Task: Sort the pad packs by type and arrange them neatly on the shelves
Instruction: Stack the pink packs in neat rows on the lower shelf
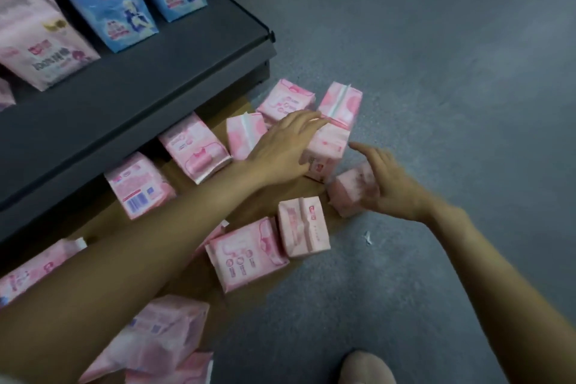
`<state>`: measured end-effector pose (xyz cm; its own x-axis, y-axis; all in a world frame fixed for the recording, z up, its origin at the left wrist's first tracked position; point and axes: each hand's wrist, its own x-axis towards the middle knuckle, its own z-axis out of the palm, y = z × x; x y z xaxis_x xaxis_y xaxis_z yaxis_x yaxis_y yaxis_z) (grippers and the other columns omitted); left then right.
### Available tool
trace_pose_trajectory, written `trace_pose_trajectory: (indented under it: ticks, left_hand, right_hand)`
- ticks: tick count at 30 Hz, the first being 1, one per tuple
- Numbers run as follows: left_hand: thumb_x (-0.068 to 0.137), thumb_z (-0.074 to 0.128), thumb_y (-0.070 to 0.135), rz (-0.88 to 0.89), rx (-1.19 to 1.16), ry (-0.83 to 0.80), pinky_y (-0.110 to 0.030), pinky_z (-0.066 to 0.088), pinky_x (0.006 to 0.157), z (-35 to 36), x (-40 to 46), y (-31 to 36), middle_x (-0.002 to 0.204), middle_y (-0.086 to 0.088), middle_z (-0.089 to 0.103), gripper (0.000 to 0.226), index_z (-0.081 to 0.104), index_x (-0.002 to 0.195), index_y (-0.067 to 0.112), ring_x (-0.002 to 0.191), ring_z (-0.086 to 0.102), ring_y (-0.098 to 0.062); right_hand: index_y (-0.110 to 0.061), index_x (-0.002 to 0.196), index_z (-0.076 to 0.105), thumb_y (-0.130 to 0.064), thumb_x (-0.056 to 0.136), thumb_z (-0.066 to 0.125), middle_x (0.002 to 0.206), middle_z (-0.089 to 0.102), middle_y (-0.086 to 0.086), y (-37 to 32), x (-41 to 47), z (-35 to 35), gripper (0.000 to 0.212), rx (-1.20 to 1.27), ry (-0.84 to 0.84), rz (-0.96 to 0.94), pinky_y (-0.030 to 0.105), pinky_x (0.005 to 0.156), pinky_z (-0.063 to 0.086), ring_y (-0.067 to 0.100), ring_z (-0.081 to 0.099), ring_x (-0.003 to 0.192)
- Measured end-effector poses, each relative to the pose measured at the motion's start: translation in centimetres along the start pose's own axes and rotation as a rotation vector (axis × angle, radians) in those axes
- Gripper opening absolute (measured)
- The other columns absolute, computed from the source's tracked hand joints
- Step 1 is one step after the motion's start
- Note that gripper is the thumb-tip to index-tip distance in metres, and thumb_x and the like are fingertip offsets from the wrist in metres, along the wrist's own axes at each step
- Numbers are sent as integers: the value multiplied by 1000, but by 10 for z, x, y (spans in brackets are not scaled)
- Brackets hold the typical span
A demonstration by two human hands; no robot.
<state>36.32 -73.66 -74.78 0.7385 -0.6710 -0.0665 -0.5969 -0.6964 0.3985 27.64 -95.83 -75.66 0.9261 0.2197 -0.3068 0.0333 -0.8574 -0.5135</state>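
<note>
Several pink pad packs lie scattered on the floor and on a sheet of brown cardboard (pixel 187 284) below a dark shelf (pixel 131 103). My left hand (pixel 280 150) reaches across them and grips an upright pink pack (pixel 327 153) from its left side. My right hand (pixel 392 187) holds a small pale pink pack (pixel 352 193) just right of that one, with the index finger stretched toward the upright pack. Other pink packs lie around, such as one with a barcode (pixel 138 187) and one seam-up (pixel 304 227).
On the dark shelf stand two blue packs (pixel 106 0) and larger pale pink packs (pixel 40 47). Grey floor (pixel 436 72) stretches to the right. Larger pink packs (pixel 162 333) lie at the bottom left. A foot (pixel 367 368) shows at the bottom edge.
</note>
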Motion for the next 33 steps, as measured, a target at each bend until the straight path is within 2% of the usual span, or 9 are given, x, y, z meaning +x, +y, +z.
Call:
trace_pose_trajectory:
  ticks: [3,6,8,12,17,22,25,29,33]
  left_hand:
    - [84,68,28,97,291,-217,-36,7,117,4,25,1,159,-4,11,89,11,152,20,145,9,-22]
    - [83,68,34,109,440,-184,-37,25,109,8,27,-1,147,-9,28,81,23,148,18,133,29,-26]
    - [82,67,42,87,468,-142,-36,32,100,9,20,-2,137,-10,37,70,35,139,17,123,36,-25]
    - [76,69,50,23,380,-69,-34,32,97,5,-4,-11,132,-10,41,72,42,132,14,120,39,-25]
    - [71,73,54,-125,86,49,-35,36,95,-13,-47,-19,136,-6,45,83,39,137,17,122,42,-23]
    - [66,78,51,-422,-132,148,-32,42,75,-22,-83,-21,128,0,52,84,38,132,20,108,53,-21]
    - [71,77,48,-529,-226,157,-30,42,79,-29,-96,-30,137,0,49,87,30,139,20,115,53,-23]
    - [74,74,49,-581,-423,184,-43,43,101,-48,-115,-46,144,2,45,94,16,146,32,126,49,-26]
    - [76,75,44,-566,-479,189,-43,47,94,-86,-132,-53,128,8,54,69,29,128,37,116,55,-21]
  right_hand:
    - [-26,149,20,-24,64,73,152,25,3,20,-9,11,100,-362,-54,52,57,108,26,27,17,142]
    - [-17,134,49,-13,50,83,124,56,8,25,-11,15,90,-499,98,-16,47,83,44,33,50,116]
    - [-15,116,62,-24,44,87,106,62,9,27,-10,16,77,-534,192,-47,43,77,43,34,57,98]
    - [-19,127,51,-56,64,74,117,53,6,13,-15,15,76,-457,161,106,40,86,35,32,48,106]
    - [-19,132,45,-62,72,65,123,48,8,-3,-19,24,77,-515,86,161,39,89,38,29,46,111]
    - [-12,121,53,-46,70,78,108,57,9,-4,-29,28,66,44,208,311,39,83,47,27,56,98]
    - [-14,109,57,-46,72,77,93,64,4,-7,-27,16,53,436,254,438,38,74,52,22,63,84]
    - [-17,93,65,-41,79,72,83,69,1,-35,-18,-4,30,691,279,392,26,66,47,11,62,70]
    - [-18,96,66,-37,82,70,85,69,-5,-82,-3,-19,24,735,275,270,10,56,45,-2,62,65]
